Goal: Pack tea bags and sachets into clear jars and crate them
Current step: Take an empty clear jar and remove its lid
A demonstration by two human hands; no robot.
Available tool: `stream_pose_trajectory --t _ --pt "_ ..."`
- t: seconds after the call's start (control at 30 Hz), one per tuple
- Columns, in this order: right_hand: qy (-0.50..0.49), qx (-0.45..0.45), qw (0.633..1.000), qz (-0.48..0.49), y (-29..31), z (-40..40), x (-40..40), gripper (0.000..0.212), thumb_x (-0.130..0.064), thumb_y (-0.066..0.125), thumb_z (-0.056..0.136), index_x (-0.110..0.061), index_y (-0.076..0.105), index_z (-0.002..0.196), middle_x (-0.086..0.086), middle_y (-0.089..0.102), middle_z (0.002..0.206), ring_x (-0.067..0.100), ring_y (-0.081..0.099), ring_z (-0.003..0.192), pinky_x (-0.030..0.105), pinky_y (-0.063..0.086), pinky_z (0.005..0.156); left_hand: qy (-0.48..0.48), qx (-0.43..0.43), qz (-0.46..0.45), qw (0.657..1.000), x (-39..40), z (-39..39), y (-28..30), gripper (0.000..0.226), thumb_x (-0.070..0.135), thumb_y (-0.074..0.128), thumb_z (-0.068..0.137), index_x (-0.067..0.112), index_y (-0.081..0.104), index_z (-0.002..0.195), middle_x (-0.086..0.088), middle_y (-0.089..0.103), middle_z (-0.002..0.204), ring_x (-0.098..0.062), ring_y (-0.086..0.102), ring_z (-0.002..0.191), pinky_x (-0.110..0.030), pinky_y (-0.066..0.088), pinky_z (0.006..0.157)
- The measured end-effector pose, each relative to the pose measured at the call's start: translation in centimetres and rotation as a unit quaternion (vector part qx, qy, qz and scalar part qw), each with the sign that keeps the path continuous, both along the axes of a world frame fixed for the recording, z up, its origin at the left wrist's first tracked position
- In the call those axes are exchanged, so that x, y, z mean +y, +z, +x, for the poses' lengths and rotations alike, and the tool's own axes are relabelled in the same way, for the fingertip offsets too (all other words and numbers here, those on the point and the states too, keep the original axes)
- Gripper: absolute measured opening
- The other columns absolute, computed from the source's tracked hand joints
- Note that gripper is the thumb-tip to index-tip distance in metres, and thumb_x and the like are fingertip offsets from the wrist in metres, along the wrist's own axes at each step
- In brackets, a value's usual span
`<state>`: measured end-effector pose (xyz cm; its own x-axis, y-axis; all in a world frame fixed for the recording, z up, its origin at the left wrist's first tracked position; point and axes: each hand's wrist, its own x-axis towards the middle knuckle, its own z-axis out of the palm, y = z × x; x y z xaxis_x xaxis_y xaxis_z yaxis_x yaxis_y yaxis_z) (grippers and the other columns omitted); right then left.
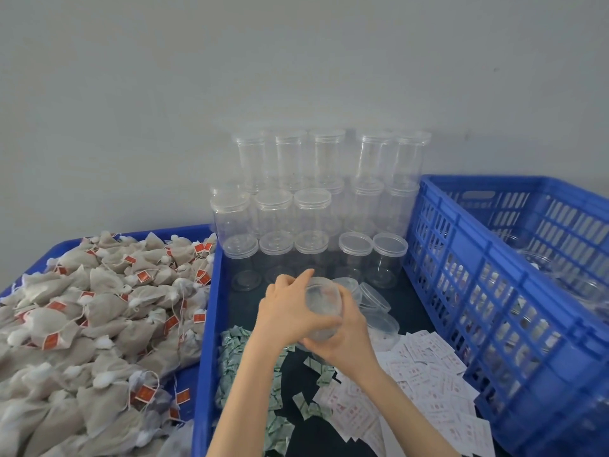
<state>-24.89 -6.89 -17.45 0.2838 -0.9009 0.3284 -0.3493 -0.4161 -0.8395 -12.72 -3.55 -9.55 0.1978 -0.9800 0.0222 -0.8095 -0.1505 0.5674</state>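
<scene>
I have the clear jar in both hands at the centre of the view, above the dark counter. My left hand wraps it from nine o'clock, my right hand cups it from five o'clock, fingers curled round it. Its long axis tips toward me. The tea bags lie at nine o'clock, nearer my left hand; the white sachets at four o'clock, nearer my right.

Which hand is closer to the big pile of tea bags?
The left hand. It grips the clear jar on the side facing the tea bag pile; the right hand holds the jar's far side, farther from the pile.
</scene>
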Motion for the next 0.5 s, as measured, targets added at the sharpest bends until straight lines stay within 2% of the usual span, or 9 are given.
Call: stream_pose_trajectory --t 0.07,0.13,0.2,0.23,0.3,0.33,0.4,0.5 --pt "-0.023 -0.005 1.0 -0.01 -0.1 0.3 0.1 0.092 -0.04 0.09 0.06 -0.028 0.042 0.137 -0.012 0.056 0.13 0.006 0.055 0.118 0.03 0.05 0.095 0.089 0.003 -0.009 0.996 -0.2 -1.5 0.0 0.094 0.07 0.059 0.071 0.033 0.022 0.15 -0.004 0.033 0.137 -0.027 0.028 0.132 -0.041 0.029 0.106" --pt "-0.037 -0.013 0.999 -0.005 -0.2 0.5 0.0 0.089 -0.03 0.091 0.062 -0.027 0.044 0.138 -0.009 0.057 0.129 0.011 0.058 0.118 0.03 0.051 0.094 0.105 0.02 -0.031 0.994 -0.3 -2.6 -0.4 0.094 0.07 0.056 0.076 0.031 0.015 0.152 -0.007 0.024 0.143 -0.028 0.018 0.138 -0.043 0.021 0.111" --pt "-0.038 -0.001 0.999 -0.008 -0.2 0.2 -0.2 0.088 -0.029 0.091 0.062 -0.025 0.045 0.137 -0.007 0.058 0.127 0.014 0.059 0.116 0.03 0.052 0.091 0.023 0.077 -0.028 0.996 -0.2 -2.4 -1.1 0.098 0.061 0.063 0.078 0.035 0.005 0.153 -0.004 0.004 0.156 -0.026 0.001 0.145 -0.046 0.016 0.116" --pt "-0.037 0.006 0.999 -0.013 -0.2 -0.1 -0.3 0.091 -0.031 0.092 0.061 -0.022 0.044 0.138 -0.006 0.057 0.129 0.015 0.059 0.117 0.032 0.053 0.091 -0.041 0.119 0.0 0.992 -0.1 -1.7 -1.1 0.101 0.053 0.069 0.078 0.038 0.002 0.152 0.0 -0.002 0.158 -0.024 -0.001 0.147 -0.046 0.019 0.117" --pt "-0.043 0.002 0.999 -0.016 -0.3 -0.8 -0.4 0.094 -0.037 0.09 0.058 -0.021 0.042 0.138 -0.007 0.056 0.131 0.012 0.056 0.119 0.03 0.051 0.094 -0.132 0.151 0.046 0.979 0.1 -0.2 -0.8 0.103 0.037 0.076 0.075 0.042 0.005 0.151 0.005 0.008 0.156 -0.022 0.012 0.145 -0.041 0.029 0.113" --pt "-0.047 -0.003 0.999 -0.019 -0.3 -1.1 -0.3 0.094 -0.041 0.088 0.057 -0.022 0.043 0.137 -0.008 0.056 0.13 0.01 0.056 0.118 0.027 0.05 0.094 -0.131 0.142 0.039 0.98 0.1 0.2 -0.7 0.101 0.032 0.077 0.074 0.041 0.012 0.15 0.003 0.02 0.151 -0.022 0.024 0.14 -0.036 0.034 0.109" --pt "-0.053 -0.007 0.998 -0.02 -0.4 -1.1 -0.1 0.093 -0.045 0.087 0.058 -0.022 0.043 0.137 -0.009 0.057 0.129 0.009 0.055 0.119 0.029 0.05 0.096 -0.061 0.111 0.003 0.992 -0.1 0.2 -0.6 0.092 0.04 0.078 0.07 0.038 0.026 0.146 0.0 0.034 0.135 -0.022 0.038 0.129 -0.035 0.039 0.103" --pt "-0.057 -0.017 0.998 -0.012 -0.5 -0.4 -0.2 0.096 -0.039 0.092 0.059 -0.019 0.042 0.139 -0.006 0.057 0.131 0.012 0.055 0.122 0.036 0.05 0.098 0.026 0.092 -0.009 0.995 -0.2 -1.2 -1.0 0.098 0.062 0.07 0.069 0.035 0.02 0.149 -0.003 0.029 0.136 -0.024 0.027 0.133 -0.041 0.033 0.107"
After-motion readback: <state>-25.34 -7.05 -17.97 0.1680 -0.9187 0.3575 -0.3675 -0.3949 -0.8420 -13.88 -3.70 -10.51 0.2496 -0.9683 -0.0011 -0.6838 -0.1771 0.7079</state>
